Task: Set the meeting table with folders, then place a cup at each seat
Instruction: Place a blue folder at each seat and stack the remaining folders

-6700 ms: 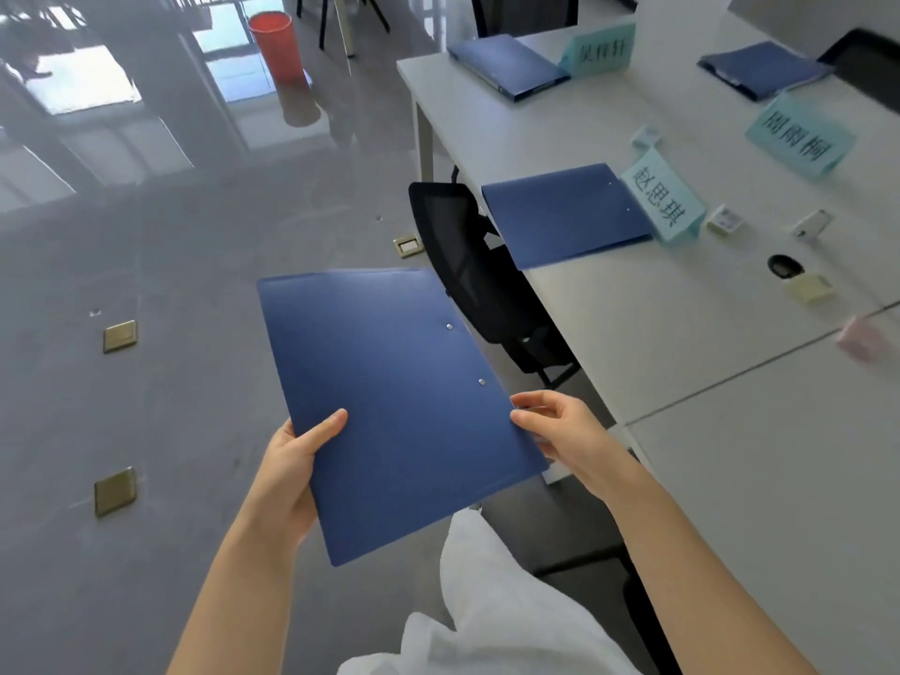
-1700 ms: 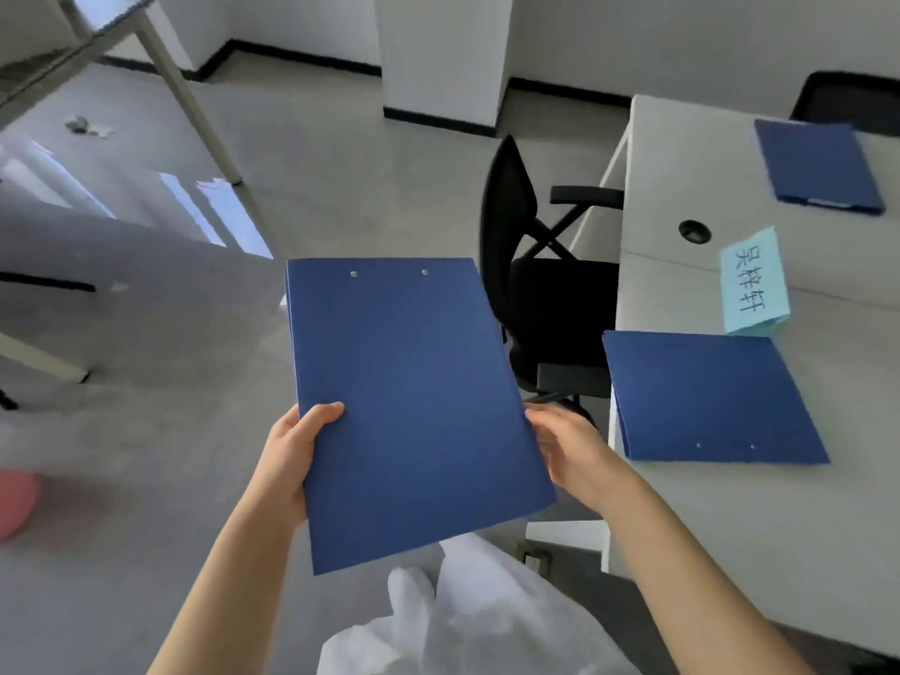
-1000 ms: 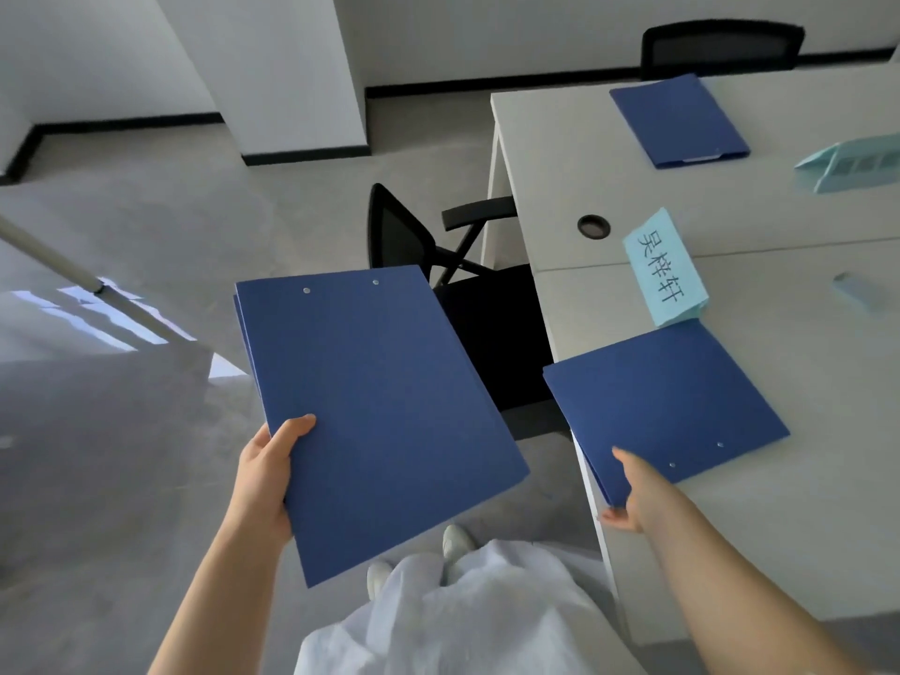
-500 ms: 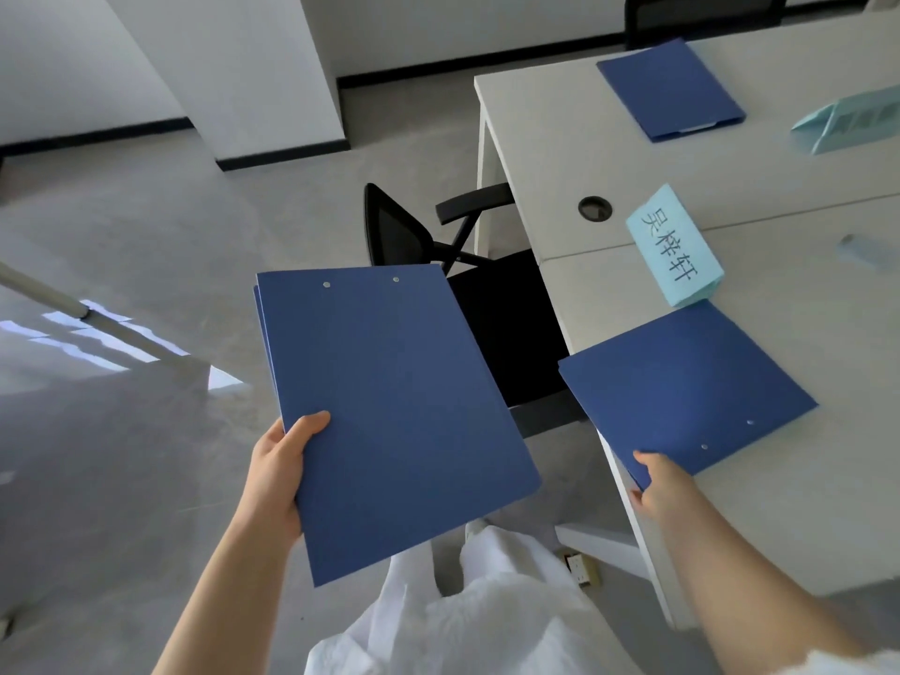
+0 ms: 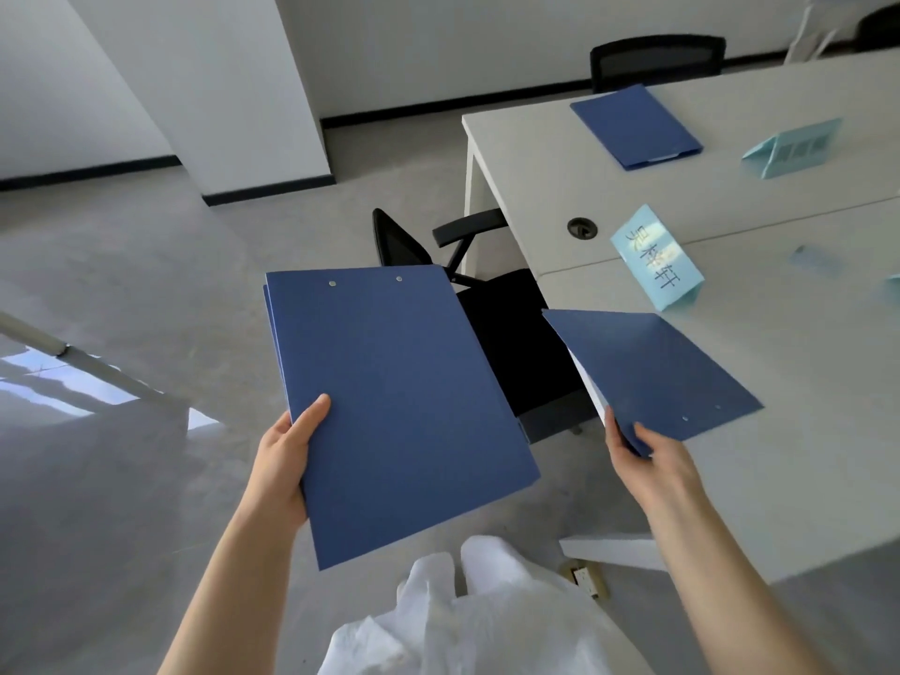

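Grey polished floor (image 5: 121,285) and white walls surround a pale rectangular meeting table (image 5: 803,479), the landmark for all positions below. Nearest the viewer, off the table's long edge and over the floor, the left hand (image 5: 285,460) grasps a stack of flat dark-blue card folders (image 5: 394,406) by its lower left edge, thumb on top. At the table's near edge, the right hand (image 5: 643,455) pinches the corner of another dark-blue folder (image 5: 662,372), whose near end is tilted up, showing white pages beneath. A pale-blue folded paper name card (image 5: 657,258) stands just beyond it on the table; a black mesh office chair (image 5: 487,304) is tucked under the edge. Farther along the tabletop lies a third blue folder (image 5: 635,125) near a second name card (image 5: 791,146). Judged step: squaring this folder to its seat. It is best done by lowering it flat, edge parallel to the table's, below the card. Compared with half a second earlier, the folder's near end has risen from lying flat; the left-hand stack is unchanged.
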Action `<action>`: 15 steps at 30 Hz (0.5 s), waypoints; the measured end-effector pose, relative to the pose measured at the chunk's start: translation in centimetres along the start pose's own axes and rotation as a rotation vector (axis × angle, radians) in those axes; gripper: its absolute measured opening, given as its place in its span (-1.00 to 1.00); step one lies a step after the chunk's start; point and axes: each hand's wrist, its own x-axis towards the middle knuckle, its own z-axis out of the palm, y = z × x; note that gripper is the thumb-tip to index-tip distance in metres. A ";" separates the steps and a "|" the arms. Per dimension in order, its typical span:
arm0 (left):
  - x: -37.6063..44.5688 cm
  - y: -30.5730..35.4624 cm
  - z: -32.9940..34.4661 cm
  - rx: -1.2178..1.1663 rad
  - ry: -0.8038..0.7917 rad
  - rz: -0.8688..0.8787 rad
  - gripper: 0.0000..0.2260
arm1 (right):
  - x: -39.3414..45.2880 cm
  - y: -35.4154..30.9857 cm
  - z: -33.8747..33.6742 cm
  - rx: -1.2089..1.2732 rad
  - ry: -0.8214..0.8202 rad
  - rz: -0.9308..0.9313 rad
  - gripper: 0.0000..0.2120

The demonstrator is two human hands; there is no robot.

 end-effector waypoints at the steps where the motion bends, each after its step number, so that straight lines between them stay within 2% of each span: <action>1: 0.0 0.2 -0.5 0.000 -0.003 -0.001 -0.67 | -1.0 0.6 0.6 0.019 -0.046 0.035 -0.69; 4: -0.4 0.6 -2.5 0.002 -0.011 0.002 -0.67 | -3.8 3.0 2.0 0.042 -0.193 0.142 -0.61; 8: -0.7 1.2 -5.3 -0.006 0.016 -0.001 -0.64 | -6.4 6.6 2.9 -0.064 -0.366 0.233 -0.27; 9: -0.7 1.4 -6.2 -0.005 0.031 -0.002 -0.64 | -6.7 7.6 2.8 -0.150 -0.385 0.236 -0.28; 12: -0.7 1.9 -8.4 -0.005 0.066 0.000 -0.62 | -7.6 9.9 2.9 -0.467 -0.448 0.206 -0.56; 15: -0.4 2.6 -9.8 -0.016 0.093 0.006 -0.64 | -8.2 11.3 3.9 -0.732 -0.530 0.196 -0.58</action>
